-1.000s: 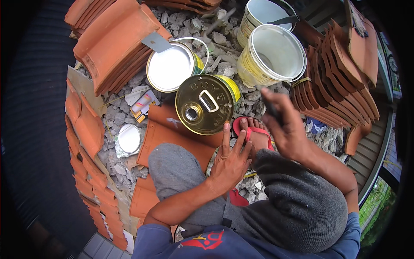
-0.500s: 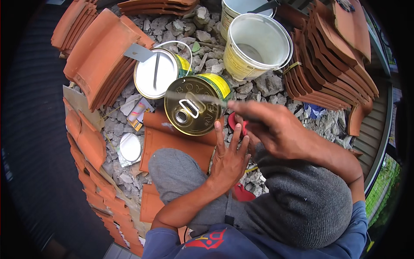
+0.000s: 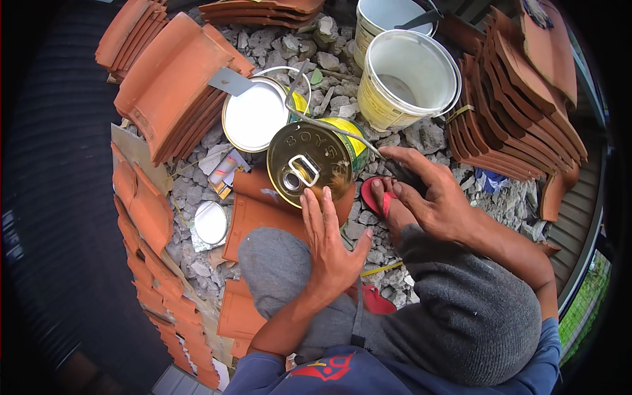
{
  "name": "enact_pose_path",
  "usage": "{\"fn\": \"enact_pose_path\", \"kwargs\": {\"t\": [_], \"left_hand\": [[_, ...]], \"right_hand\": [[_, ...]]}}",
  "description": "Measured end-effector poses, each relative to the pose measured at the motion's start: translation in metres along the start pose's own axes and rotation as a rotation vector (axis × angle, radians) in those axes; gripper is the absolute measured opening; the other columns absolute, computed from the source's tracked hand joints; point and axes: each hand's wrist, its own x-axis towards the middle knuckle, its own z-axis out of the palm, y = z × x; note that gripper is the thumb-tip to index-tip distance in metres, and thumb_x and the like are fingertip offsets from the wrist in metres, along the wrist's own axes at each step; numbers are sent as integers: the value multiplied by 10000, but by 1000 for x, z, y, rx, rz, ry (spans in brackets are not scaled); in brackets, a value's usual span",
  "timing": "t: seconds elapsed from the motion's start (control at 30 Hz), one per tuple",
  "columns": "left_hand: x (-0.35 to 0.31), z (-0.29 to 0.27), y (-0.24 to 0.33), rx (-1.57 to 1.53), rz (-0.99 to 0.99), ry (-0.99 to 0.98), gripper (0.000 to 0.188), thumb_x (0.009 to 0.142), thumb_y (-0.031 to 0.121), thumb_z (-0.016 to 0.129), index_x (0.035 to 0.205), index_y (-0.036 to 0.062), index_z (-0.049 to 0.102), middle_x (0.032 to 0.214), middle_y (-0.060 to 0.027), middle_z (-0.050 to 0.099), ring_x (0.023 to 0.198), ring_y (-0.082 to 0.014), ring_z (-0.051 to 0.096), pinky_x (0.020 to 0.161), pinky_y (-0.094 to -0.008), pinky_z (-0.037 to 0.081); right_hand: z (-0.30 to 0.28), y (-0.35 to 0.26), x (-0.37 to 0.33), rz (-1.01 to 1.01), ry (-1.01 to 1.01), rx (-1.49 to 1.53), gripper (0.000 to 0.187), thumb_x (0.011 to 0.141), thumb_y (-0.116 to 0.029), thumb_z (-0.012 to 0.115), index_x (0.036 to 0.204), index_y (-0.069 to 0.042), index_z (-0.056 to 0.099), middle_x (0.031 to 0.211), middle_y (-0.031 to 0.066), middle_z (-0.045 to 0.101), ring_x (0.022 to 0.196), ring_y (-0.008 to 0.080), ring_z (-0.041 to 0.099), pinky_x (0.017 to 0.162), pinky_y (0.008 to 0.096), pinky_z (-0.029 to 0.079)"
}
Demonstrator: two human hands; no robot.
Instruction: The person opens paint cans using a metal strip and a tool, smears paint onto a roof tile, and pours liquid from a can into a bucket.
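Observation:
A round metal can (image 3: 289, 141) with a gold lid, a pull handle and a small round cap stands in front of me. My left hand (image 3: 332, 253) has its fingers stretched out, the fingertips at the lid's near edge. My right hand (image 3: 438, 194) is closed round the dark handle of a bent metal rod (image 3: 336, 128), which looks like a bare paint roller frame. The rod reaches leftward across the far side of the gold lid; whether it touches cannot be told. Just beyond stands a can with a white top (image 3: 253, 115) and a wire handle, a flat grey blade (image 3: 230, 81) at its edge.
Stacks of orange roof tiles rise at left (image 3: 178, 79) and right (image 3: 520, 112). Two white buckets stand far right, the nearer bucket (image 3: 375, 99) looking bare inside. Grey rubble (image 3: 424, 131) covers the ground. A white round lid (image 3: 210, 222) and a tile (image 3: 260, 217) lie nearby.
My left hand has moved left along the lid's near edge, its fingers closer together. The rod, blurred across the lid before, now lies farther up and shows sharply. The whole view has shifted slightly.

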Motion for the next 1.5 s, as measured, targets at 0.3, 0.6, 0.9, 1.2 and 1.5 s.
{"fn": "enact_pose_path", "kwargs": {"t": [0.3,0.6,0.9,1.2,1.5], "left_hand": [[14,25,-4,-747,-95,192,835,882,150,803,1575,-22,368,1610,-174,409,1510,-313,374,1214,-502,302],[19,35,-23,-143,210,203,1088,892,674,754,1591,-69,373,1532,-342,460,1407,-532,455,1174,-639,364],[31,39,-34,34,242,256,1005,933,688,687,1630,33,380,1605,-363,329,1453,-570,347,1163,-707,298],[22,31,-9,163,316,104,956,1010,676,559,1694,80,257,1724,-317,170,1511,-537,283,1195,-667,274],[26,35,-14,-1,272,115,936,990,639,632,1710,178,250,1736,-336,68,1497,-558,279,1167,-695,275]], "right_hand": [[-10,7,-10,-107,82,-8,548,937,-4,682,1464,-45,538,1091,242,734,1033,391,747,852,476,589],[18,9,10,-164,160,92,428,781,-50,704,1202,10,651,936,250,718,950,465,704,830,544,549],[16,16,1,-89,12,39,465,797,-47,692,1248,42,620,964,289,709,950,494,693,813,565,545],[13,4,5,-139,-26,95,444,888,-100,656,1313,14,602,986,298,714,971,501,695,848,562,546],[2,-16,12,42,-224,28,488,990,-105,611,1444,42,512,1286,292,650,1201,472,635,1008,530,525]]}}
